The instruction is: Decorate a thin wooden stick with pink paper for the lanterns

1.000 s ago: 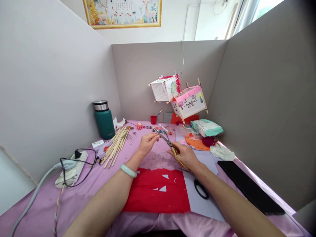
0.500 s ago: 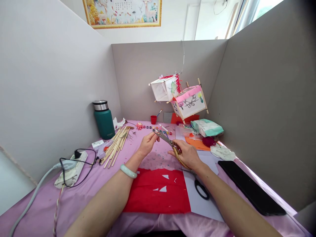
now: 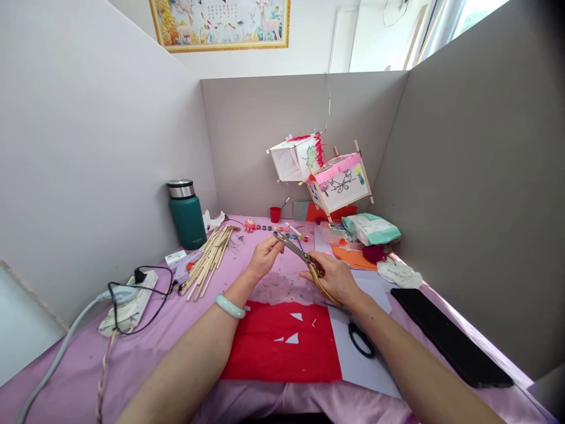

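My right hand (image 3: 333, 277) grips the gold-handled scissors (image 3: 318, 281), whose grey blades point up and left. The blade tips reach the fingers of my left hand (image 3: 265, 257), which are pinched together; what they hold is too small to make out. A pale green bangle circles my left wrist. Below the hands lies a red cloth (image 3: 282, 359) with several small white scraps on it. Beside it, partly under my right forearm, black-handled scissors (image 3: 362, 340) rest on white paper (image 3: 359, 371).
Two paper lanterns (image 3: 339, 187) hang at the back. At left stand a green bottle (image 3: 188, 219), wooden sticks (image 3: 210, 265) and a power strip (image 3: 128, 312). Small paint pots, a red cup (image 3: 275, 214), a wipes pack (image 3: 369, 228) and a black phone-like slab (image 3: 445, 333) are also in view.
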{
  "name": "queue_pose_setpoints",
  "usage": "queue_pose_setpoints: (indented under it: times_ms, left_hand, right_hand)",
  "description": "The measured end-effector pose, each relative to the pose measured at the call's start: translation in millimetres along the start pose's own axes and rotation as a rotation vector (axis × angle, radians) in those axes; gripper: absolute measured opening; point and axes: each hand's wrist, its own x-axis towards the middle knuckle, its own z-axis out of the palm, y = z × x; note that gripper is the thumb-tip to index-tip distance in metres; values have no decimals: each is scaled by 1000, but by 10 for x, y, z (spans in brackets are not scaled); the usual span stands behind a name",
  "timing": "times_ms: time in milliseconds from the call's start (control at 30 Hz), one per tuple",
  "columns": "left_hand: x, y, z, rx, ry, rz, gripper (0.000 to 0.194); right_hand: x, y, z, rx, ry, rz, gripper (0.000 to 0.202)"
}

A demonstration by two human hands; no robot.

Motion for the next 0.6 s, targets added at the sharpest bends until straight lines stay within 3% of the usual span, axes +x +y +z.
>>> queue_pose_setpoints:
  times_ms: [367,600]
  left_hand:
    - [-2,4,-4,-49,3,-3,27]
    - [0,1,-5,-42,-6,-22,29]
  right_hand:
    - [-5,5,5,91,-28,13,33]
    - [3,7,-3,19,-22,11,43]
